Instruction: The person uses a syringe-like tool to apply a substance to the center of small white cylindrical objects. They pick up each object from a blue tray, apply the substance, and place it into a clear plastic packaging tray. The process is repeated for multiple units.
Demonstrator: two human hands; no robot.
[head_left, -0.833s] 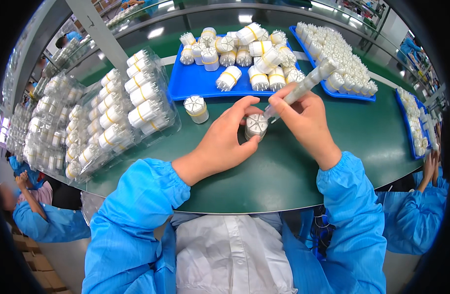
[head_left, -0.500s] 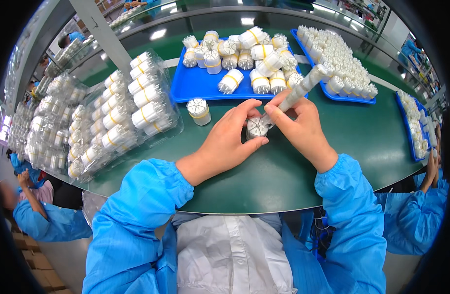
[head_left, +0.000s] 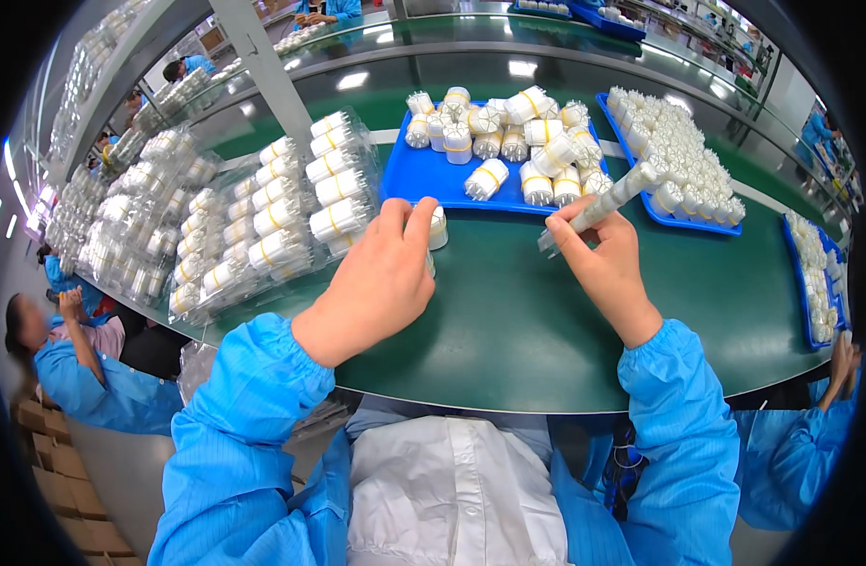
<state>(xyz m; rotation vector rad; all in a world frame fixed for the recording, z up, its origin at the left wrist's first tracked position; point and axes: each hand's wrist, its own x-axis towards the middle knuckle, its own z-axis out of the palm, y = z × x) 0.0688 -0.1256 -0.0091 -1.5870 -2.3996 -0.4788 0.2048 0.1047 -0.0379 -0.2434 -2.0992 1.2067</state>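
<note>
My left hand [head_left: 381, 274] is curled with its back toward me, over the green table left of centre. A pale edge of a white cylinder [head_left: 431, 265] shows past its fingers; the rest is hidden by the hand. Close beyond the fingertips stands another white cylinder [head_left: 439, 229], partly covered. My right hand [head_left: 607, 259] grips a slim stick-shaped tool [head_left: 610, 203] wrapped in translucent tape, between thumb and fingers. Its flat, greyish tip [head_left: 547, 243] points down to the left, above the table and apart from any cylinder.
Beyond my hands, a blue tray [head_left: 424, 179] holds loose white cylinders with yellow bands and pins. Clear plastic trays [head_left: 301, 250] of similar cylinders stand at the left. Two more filled blue trays [head_left: 692, 224] [head_left: 799, 283] lie at the right. Co-workers sit at both sides.
My left hand has moved left with the cylinder, away from the tool. The right hand still holds the tool, its tip now off the cylinder. The whole view has shifted somewhat.
</note>
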